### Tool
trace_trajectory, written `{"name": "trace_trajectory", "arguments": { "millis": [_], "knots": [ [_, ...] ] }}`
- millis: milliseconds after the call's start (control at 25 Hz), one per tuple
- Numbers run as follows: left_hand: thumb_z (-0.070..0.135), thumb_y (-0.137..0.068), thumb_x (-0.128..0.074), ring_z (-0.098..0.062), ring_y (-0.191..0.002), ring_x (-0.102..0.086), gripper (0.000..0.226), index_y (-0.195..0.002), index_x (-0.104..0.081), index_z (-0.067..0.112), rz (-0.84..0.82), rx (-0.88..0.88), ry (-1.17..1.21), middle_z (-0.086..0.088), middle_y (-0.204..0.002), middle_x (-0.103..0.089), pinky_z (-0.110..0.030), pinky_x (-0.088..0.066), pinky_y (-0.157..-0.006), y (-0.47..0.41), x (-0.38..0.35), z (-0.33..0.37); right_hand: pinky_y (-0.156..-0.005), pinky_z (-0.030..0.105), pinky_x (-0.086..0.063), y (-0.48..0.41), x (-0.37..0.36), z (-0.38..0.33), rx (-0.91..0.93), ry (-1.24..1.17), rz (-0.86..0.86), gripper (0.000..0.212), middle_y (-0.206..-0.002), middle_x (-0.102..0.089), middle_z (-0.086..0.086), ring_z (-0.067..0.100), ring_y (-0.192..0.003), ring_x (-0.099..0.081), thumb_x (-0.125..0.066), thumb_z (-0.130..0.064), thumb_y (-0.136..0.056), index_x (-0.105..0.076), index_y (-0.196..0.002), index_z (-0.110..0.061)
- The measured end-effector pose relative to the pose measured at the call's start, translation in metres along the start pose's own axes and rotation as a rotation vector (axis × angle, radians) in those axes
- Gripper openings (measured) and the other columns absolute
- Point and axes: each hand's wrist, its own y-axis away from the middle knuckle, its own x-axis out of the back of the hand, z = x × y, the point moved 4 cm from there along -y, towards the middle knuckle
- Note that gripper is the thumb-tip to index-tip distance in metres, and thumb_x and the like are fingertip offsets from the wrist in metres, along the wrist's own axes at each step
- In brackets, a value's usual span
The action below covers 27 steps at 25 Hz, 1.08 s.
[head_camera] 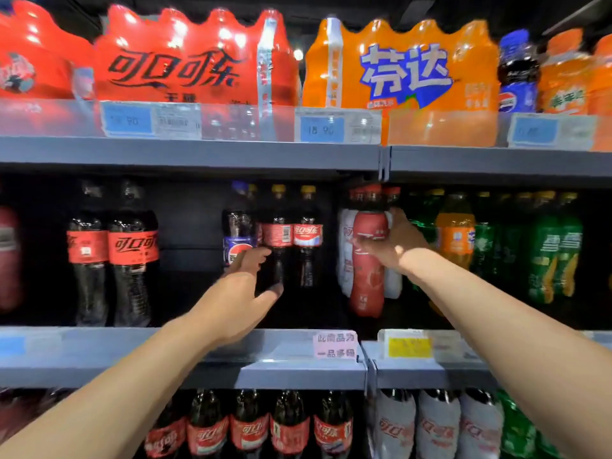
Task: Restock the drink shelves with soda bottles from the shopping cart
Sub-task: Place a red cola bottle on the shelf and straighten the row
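Middle shelf (132, 346): dark gap (188, 226) beside left hand (238, 293), cola bottle (278, 233).

Grey metal upper shelf (198, 154) spans the upper frame, with a seam (384, 164) between two bays right of centre. Blue price labels (319, 129) sit behind a clear rail on its front lip. Middle shelf (99, 359), also grey, crosses the lower frame and carries a pink sign (335, 345) and a yellow tag (409, 346) centre-right. Back panel (188, 223) dark, matt. Small round light (298, 54) at top centre.
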Motion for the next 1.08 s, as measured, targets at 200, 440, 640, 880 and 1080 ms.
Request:
{"name": "trace_trajectory", "arguments": {
  "millis": [200, 440, 640, 880, 1080],
  "knots": [
    [0.050, -0.090, -0.065, 0.009, -0.116, -0.043, 0.068, -0.143, -0.023, 0.043, 0.011, 0.024, 0.095, 0.023, -0.139, -0.038, -0.011, -0.030, -0.090, 0.000, -0.005, -0.003, -0.094, 0.039, -0.055, -0.015, -0.006, 0.014, 0.030, -0.098, -0.035, 0.066, -0.115, -0.068, -0.001, 0.027, -0.107, -0.067, -0.086, -0.040, -0.076, -0.051, -0.131, -0.026],
    [0.055, -0.083, -0.069, 0.013, -0.115, -0.046, 0.075, -0.142, -0.024, 0.047, 0.003, 0.047, 0.118, 0.025, -0.133, -0.044, -0.013, -0.038, -0.083, 0.001, -0.004, -0.004, -0.080, 0.030, -0.056, 0.014, 0.008, 0.017, 0.200, -0.328, -0.044, 0.060, -0.103, -0.067, -0.018, 0.011, -0.095, -0.068, -0.087, -0.034, -0.077, -0.048, -0.121, -0.043],
    [0.068, -0.071, -0.066, 0.017, -0.109, -0.049, 0.077, -0.136, -0.028, 0.052, 0.019, 0.075, 0.147, 0.031, -0.125, -0.048, -0.013, -0.042, -0.077, 0.001, 0.000, -0.002, -0.083, 0.024, -0.055, 0.066, 0.018, 0.005, 0.406, -0.404, -0.069, 0.058, -0.101, -0.073, -0.018, 0.000, -0.091, -0.070, -0.087, -0.036, -0.072, -0.052, -0.114, -0.056],
    [0.051, -0.080, -0.071, 0.003, -0.110, -0.058, 0.072, -0.141, -0.041, 0.029, 0.067, -0.016, 0.092, 0.014, -0.127, -0.057, -0.033, -0.049, -0.099, 0.010, 0.007, 0.018, -0.092, 0.006, -0.045, 0.112, -0.003, -0.022, 0.678, -0.458, -0.115, 0.075, -0.124, -0.066, -0.027, -0.005, -0.111, -0.065, -0.084, -0.038, -0.072, -0.049, -0.136, -0.054],
    [0.036, -0.084, -0.076, -0.009, -0.118, -0.058, 0.065, -0.137, -0.047, 0.015, 0.198, -0.079, 0.228, -0.001, -0.129, -0.060, -0.034, -0.046, -0.105, 0.033, 0.030, 0.022, -0.088, 0.035, -0.059, 0.120, -0.028, -0.051, 0.618, -0.685, -0.206, 0.082, -0.120, -0.071, -0.018, 0.004, -0.105, -0.071, -0.079, -0.081, -0.056, -0.059, -0.130, -0.049]
  ]
}}
